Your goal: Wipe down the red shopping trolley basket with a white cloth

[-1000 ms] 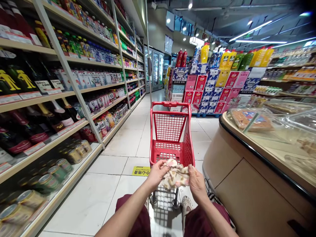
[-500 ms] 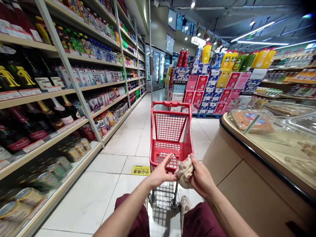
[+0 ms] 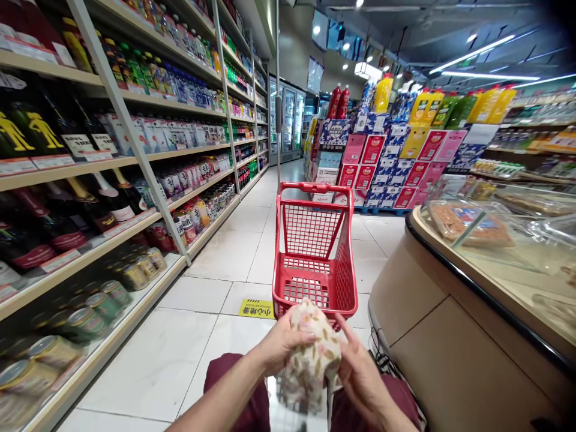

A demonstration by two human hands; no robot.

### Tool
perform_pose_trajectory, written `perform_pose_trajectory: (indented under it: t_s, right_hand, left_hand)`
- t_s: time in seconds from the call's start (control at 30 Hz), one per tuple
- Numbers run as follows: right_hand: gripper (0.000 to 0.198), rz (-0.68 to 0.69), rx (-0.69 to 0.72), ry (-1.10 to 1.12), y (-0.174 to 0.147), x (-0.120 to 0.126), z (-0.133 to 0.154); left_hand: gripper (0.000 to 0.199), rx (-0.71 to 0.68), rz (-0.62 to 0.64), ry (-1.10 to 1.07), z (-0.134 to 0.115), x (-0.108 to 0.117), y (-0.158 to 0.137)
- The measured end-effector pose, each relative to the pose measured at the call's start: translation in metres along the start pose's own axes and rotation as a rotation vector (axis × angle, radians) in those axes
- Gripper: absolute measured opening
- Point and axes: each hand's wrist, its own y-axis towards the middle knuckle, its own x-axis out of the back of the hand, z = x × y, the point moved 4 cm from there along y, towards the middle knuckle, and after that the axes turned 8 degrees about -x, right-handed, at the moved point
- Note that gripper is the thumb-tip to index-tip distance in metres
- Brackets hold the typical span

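A cream cloth with a pink-and-brown flower pattern hangs loosely spread out above my knees. My left hand is closed on its upper left side, with the thumb lying across the fabric. At the cloth's right edge is my right hand, its fingers stretched out and apart; whether they press on the fabric is hard to see. Just beyond the cloth stands a red shopping cart, whose basket shows nothing inside. The lower part of the cloth is blurred.
Shelves of bottles and cans line the left side. A curved counter with packed food stands close on the right. Stacked drink cartons rise ahead. A yellow floor sticker lies left of the cart.
The bunched cloth has opened out and hangs down. My left hand has taken hold of it, while my right hand's fingers have loosened and moved lower.
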Motion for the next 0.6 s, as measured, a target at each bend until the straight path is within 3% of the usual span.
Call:
perform_pose_trajectory:
  t_s: [0.1,0.17,0.3,0.4,0.47,0.53,0.6]
  right_hand:
    - [0.056,-0.131,0.163,-0.183,-0.003,0.013,0.023]
    - [0.043,-0.202,0.240,-0.376,-0.007,0.023,0.043]
    - [0.038,-0.152,0.296,-0.743,-0.018,0.027,0.057]
    - [0.034,0.005,0.203,-0.991,-0.023,0.020,0.047]
    - [0.027,0.135,0.187,-1.214,-0.026,0.014,0.043]
    - [0.024,0.182,0.284,-1.442,-0.027,0.011,0.046]
    - [0.029,0.138,0.426,-1.543,-0.025,0.010,0.055]
  left_hand:
    - [0.108,0.115,-0.070,0.122,0.000,0.025,-0.008]
    - [0.110,0.128,-0.131,0.216,-0.007,0.044,-0.014]
    - [0.079,0.000,-0.191,0.414,-0.025,0.063,-0.020]
    - [0.046,-0.019,-0.147,0.617,-0.029,0.057,-0.023]
    - [0.032,-0.054,-0.083,0.880,-0.032,0.050,-0.025]
    - [0.021,-0.104,0.014,1.203,-0.036,0.041,-0.027]
    - [0.015,-0.164,0.067,1.441,-0.043,0.034,-0.025]
